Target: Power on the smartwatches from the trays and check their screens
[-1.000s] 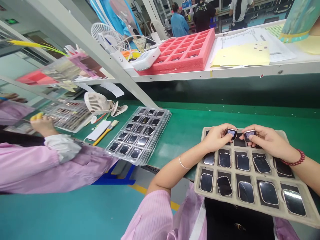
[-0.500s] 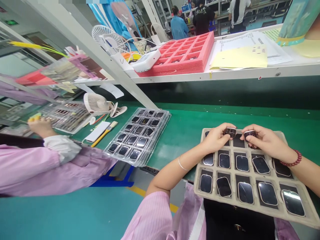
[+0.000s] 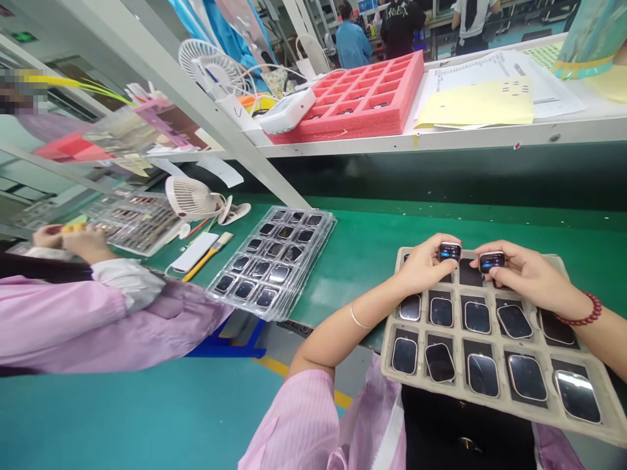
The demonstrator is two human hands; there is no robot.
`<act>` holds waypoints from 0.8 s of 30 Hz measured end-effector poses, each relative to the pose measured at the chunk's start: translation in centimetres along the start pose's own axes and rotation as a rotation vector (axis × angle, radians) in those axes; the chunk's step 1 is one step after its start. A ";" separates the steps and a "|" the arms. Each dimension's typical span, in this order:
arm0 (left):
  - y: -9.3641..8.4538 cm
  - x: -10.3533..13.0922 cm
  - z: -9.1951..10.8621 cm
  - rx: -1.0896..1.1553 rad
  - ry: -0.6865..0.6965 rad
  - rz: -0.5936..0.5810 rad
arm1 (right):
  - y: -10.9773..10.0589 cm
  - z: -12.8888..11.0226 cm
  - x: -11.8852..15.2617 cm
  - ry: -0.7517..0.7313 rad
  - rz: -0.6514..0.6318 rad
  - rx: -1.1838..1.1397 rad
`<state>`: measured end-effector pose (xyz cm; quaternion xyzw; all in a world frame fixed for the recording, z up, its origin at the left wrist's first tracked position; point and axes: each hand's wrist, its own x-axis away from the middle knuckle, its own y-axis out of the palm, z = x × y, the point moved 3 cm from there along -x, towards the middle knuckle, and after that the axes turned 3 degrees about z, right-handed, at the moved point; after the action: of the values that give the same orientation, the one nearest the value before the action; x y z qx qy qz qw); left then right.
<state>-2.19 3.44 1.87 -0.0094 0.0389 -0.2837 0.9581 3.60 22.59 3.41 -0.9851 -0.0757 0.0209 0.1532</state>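
Apparently we're mid-check, left hand (image 3: 424, 266) and right hand (image 3: 528, 269) each pinching a lit watch (image 3: 449, 251); lowering either to the tray (image 3: 458, 334) would need care.

Single head cam, looking forward and down over the desk (image 3: 362, 254); left hand (image 3: 422, 266) and right hand (image 3: 531, 277) close, right of center; shelf (image 3: 470, 136) farther off, up top.

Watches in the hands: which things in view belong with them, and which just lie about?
In use: lit watch in left hand, second lit watch in right hand, beige tray beneath.

Apparently just lying about: yellow-handled brush, white bench fan, yellow sheet.
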 end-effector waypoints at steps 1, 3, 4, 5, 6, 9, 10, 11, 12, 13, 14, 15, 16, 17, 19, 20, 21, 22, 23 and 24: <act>0.0 0.0 0.0 0.011 -0.005 0.015 | 0.1 0.0 0.0 0.011 -0.019 -0.019; 0.0 -0.1 0.1 0.029 -0.017 0.022 | 0.2 0.0 0.1 0.028 -0.039 -0.043; 0.0 -0.1 0.2 0.030 -0.023 0.020 | 0.2 0.0 0.1 0.032 -0.038 -0.050; 0.0 0.0 0.2 0.021 -0.028 0.013 | 0.1 0.0 0.0 0.034 -0.034 -0.061; 0.1 0.0 0.2 0.008 -0.029 0.005 | 0.1 0.1 0.0 0.037 -0.029 -0.076; 0.1 0.2 0.3 0.016 -0.029 -0.029 | 0.1 0.1 0.0 0.039 -0.049 -0.108; 0.1 0.2 0.2 0.030 -0.033 -0.042 | 0.1 0.1 0.0 0.042 -0.060 -0.106; 0.1 0.2 0.2 0.043 -0.039 -0.049 | 0.0 0.1 0.1 0.047 -0.067 -0.101; 0.1 0.2 0.2 0.050 -0.048 -0.052 | -0.1 0.1 0.1 0.050 -0.068 -0.099; 0.0 0.2 0.2 0.051 -0.057 -0.052 | -0.1 0.1 0.1 0.052 -0.063 -0.103; 0.0 0.2 0.1 0.050 -0.064 -0.051 | -0.2 0.2 0.1 0.056 -0.054 -0.110; 0.0 0.2 0.1 0.050 -0.064 -0.048 | -0.3 0.2 0.1 0.059 -0.042 -0.118; 0.0 0.1 0.1 0.051 -0.061 -0.049 | -0.3 0.3 0.0 0.060 -0.030 -0.122; 0.1 0.1 0.1 0.053 -0.055 -0.056 | -0.3 0.3 0.0 0.060 -0.019 -0.121; 0.1 0.2 0.0 0.065 -0.037 -0.079 | -0.2 0.3 0.0 0.056 -0.005 -0.110; 0.2 0.2 0.0 0.070 -0.034 -0.093 | -0.2 0.3 0.0 0.052 -0.007 -0.101; 0.2 0.2 -0.1 0.072 -0.036 -0.102 | -0.2 0.2 0.0 0.051 -0.011 -0.094; 0.2 0.3 -0.1 0.069 -0.042 -0.106 | -0.3 0.2 0.0 0.053 -0.016 -0.090; 0.1 0.3 -0.2 0.059 -0.051 -0.104 | -0.3 0.2 0.0 0.056 -0.019 -0.095; 0.1 0.3 -0.2 0.044 -0.058 -0.097 | -0.4 0.2 0.0 0.059 -0.018 -0.106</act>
<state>-1.94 3.36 1.62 0.0017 0.0042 -0.3301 0.9439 3.51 23.01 3.29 -0.9913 -0.0810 -0.0134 0.1031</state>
